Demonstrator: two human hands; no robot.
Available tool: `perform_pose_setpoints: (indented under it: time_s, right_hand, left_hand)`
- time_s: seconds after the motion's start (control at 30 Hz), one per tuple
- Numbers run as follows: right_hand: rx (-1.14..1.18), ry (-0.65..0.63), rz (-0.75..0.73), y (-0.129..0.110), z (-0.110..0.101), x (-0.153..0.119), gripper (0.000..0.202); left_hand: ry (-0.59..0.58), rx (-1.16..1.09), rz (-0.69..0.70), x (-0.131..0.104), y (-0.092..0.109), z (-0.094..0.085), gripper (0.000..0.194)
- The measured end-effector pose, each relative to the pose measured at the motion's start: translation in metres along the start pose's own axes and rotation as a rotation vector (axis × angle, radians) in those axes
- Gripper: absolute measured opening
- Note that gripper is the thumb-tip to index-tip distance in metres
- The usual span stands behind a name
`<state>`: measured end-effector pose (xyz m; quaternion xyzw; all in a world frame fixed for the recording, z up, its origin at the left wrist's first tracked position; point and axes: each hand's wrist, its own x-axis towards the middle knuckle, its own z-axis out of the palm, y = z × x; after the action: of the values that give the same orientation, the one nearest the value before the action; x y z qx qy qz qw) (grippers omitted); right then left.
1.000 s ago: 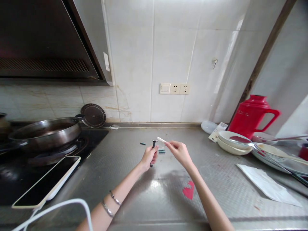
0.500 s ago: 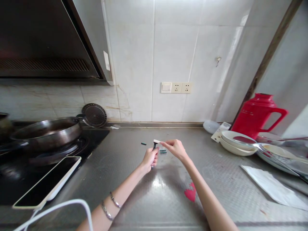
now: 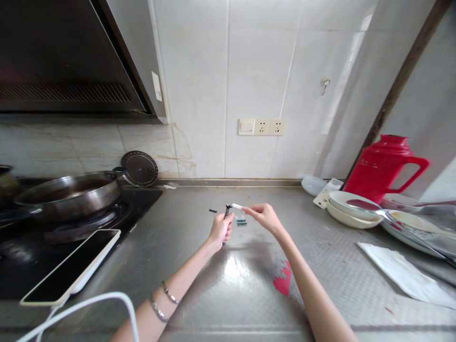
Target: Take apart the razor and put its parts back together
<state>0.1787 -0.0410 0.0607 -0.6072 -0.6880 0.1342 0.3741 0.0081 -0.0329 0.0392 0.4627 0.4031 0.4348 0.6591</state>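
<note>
My left hand point(image 3: 220, 232) is wrapped around the black handle of a razor point(image 3: 227, 210), held upright over the counter with its top end above my fist. In the fingertips of my right hand point(image 3: 264, 217) is a small white bar-shaped piece point(image 3: 237, 206), pinched by its right end. The left end of this piece lies close beside the razor's top; whether they touch I cannot tell. Just behind my hands, a few dark green razor blade cartridges point(image 3: 241, 222) rest on the counter, partly in something clear. Another dark cartridge point(image 3: 213, 210) lies apart to the left.
A metal pan point(image 3: 71, 197) sits on the black stove at left, with a phone point(image 3: 73, 266) and white cable point(image 3: 117, 297) nearer me. On the right are stacked bowls point(image 3: 351, 216), a red thermos point(image 3: 381, 168) and a white paper sheet point(image 3: 406, 275). The steel counter point(image 3: 178, 266) lies beneath.
The white piece has shifted right, from lying across the razor's top to beside it, in my right fingers. My left hand has barely moved, still gripping the handle.
</note>
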Motion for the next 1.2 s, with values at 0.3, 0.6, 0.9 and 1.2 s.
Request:
perform_pose_setpoints:
  time_s: [0.3, 0.6, 0.9, 1.2]
  right_hand:
    - [0.166, -0.122, -0.014, -0.023, -0.014, -0.007, 0.055]
    - [0.181, -0.24, -0.012, -0.022, -0.027, -0.014, 0.053]
    - [0.18, -0.246, -0.019, -0.012, -0.021, -0.014, 0.051]
    - [0.206, -0.124, 0.153, 0.008, 0.003, -0.015, 0.042]
  left_hand:
    - [0.048, 0.344, 0.297, 0.01, -0.01, -0.011, 0.035]
    - [0.089, 0.461, 0.494, 0.009, -0.008, -0.016, 0.043]
    - [0.113, 0.32, 0.492, 0.009, 0.001, -0.02, 0.046]
    - [0.124, 0.138, 0.348, 0.018, 0.005, -0.029, 0.04]
